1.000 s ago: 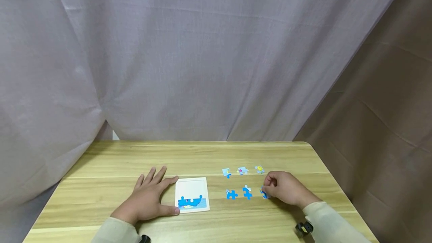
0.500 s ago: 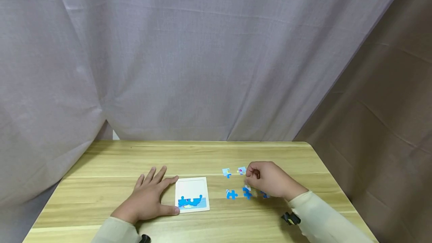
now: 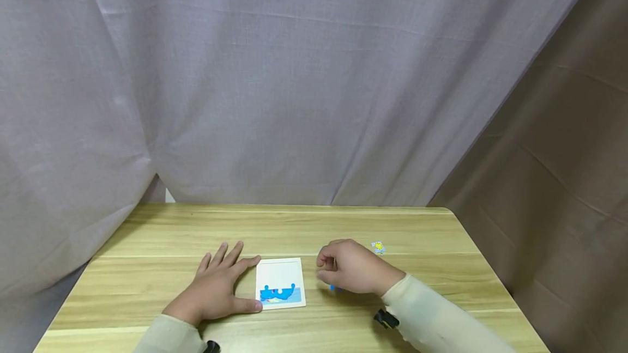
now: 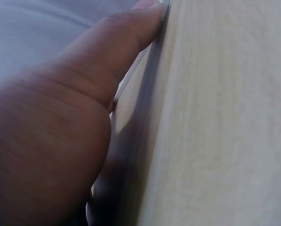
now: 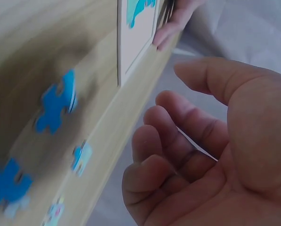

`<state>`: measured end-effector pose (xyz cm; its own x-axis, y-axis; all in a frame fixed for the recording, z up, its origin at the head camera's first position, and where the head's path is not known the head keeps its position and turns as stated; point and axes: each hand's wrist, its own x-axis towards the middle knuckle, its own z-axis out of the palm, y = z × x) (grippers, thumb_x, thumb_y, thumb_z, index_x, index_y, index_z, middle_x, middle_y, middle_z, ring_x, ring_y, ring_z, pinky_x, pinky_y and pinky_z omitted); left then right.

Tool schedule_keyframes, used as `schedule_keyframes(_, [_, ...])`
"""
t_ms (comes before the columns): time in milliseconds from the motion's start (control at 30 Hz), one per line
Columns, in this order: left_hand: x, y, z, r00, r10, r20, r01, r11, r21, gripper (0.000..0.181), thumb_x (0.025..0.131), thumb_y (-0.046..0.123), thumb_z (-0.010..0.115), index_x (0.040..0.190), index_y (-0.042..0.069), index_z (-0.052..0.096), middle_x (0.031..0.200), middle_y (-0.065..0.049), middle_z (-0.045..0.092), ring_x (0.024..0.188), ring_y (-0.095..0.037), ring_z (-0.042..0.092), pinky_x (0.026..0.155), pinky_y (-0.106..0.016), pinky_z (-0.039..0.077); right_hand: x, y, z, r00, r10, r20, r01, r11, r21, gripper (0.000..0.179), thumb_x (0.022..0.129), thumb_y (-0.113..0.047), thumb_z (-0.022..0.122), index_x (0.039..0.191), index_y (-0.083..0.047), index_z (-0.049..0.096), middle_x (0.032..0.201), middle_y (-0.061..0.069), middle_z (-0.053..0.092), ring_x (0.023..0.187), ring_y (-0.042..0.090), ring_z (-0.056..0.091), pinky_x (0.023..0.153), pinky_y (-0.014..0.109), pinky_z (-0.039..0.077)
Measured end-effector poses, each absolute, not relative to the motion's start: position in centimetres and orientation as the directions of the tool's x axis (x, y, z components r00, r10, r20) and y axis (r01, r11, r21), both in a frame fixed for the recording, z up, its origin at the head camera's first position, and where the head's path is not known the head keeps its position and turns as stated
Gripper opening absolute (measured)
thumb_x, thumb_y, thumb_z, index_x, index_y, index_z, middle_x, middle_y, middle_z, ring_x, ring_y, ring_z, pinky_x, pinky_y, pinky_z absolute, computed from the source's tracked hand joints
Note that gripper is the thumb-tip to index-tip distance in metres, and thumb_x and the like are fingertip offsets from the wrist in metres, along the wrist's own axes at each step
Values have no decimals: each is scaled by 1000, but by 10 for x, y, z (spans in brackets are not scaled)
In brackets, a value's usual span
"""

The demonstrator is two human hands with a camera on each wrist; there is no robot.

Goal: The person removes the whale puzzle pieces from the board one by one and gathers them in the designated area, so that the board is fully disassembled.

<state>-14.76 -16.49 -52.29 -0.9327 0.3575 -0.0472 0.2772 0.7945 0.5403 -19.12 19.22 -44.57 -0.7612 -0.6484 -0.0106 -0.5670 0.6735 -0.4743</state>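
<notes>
Right grip (image 3: pixel 355 267) slack, empty, left grip (image 3: pixel 215 291) splayed, one tray (image 3: pixel 279 274), perhaps five loose pieces (image 5: pixel 52 109)

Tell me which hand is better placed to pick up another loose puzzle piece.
Probably the right hand: it hovers by the loose puzzle pieces, holding nothing visible, while the left hand touches the puzzle board, away from them.

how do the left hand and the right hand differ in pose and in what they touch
The left hand has its fingers spread, while the right hand has its fingers bent inward. The left hand touches the white puzzle tray with thumb and index finger; the right hand hovers by the loose puzzle pieces, with nothing seen between thumb and fingers. Both are bare and come out of pale sleeves.
</notes>
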Motion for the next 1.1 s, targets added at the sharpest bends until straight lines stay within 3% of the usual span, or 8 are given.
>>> schedule_keyframes(200, [-147, -166, -523, -936, 349, -42, 272, 796, 541, 107, 76, 84, 87, 167, 38, 55, 187, -19, 25, 173, -58, 12, 130, -85, 6, -190, 163, -454, -715, -698, -34, -617, 653, -439, 6, 101, -24, 84, 100, -20, 79, 85, -8, 65, 77, -2, 51, 79, 23, 51])
schedule_keyframes(367, [-147, -167, -524, -936, 349, -38, 276, 800, 532, 107, 76, 85, 86, 166, 38, 55, 187, -19, 26, 172, -58, 14, 130, -86, 9, -186, 135, -460, -688, -723, -61, -637, 642, -426, 11, 101, -24, 83, 107, -16, 83, 88, -10, 67, 79, -3, 54, 80, 19, 53])
schedule_keyframes(600, [-146, -168, -524, -935, 354, -25, 289, 801, 525, 106, 76, 86, 85, 166, 38, 56, 186, -19, 27, 172, -59, 15, 129, -87, 10, -178, 101, -473, -650, -758, -50, -693, 619, -368, 9, 98, -27, 86, 102, -20, 82, 88, -10, 68, 80, -4, 52, 75, 14, 47])
schedule_keyframes(733, [-147, -167, -524, -933, 358, -23, 293, 797, 528, 107, 77, 88, 84, 166, 37, 55, 186, -20, 26, 172, -59, 14, 129, -87, 9, -173, 89, -479, -673, -736, -66, -671, 646, -363, 9, 96, -26, 86, 101, -21, 81, 84, -12, 65, 77, -3, 51, 73, 15, 47])
schedule_keyframes(1100, [-147, -166, -523, -933, 359, -13, 300, 800, 519, 106, 77, 88, 83, 166, 37, 56, 186, -20, 27, 172, -58, 16, 130, -86, 10, -167, 81, -490, -731, -679, -69, -606, 693, -391, 27, 94, -23, 87, 120, -19, 80, 81, -16, 60, 75, -2, 52, 73, 15, 48])
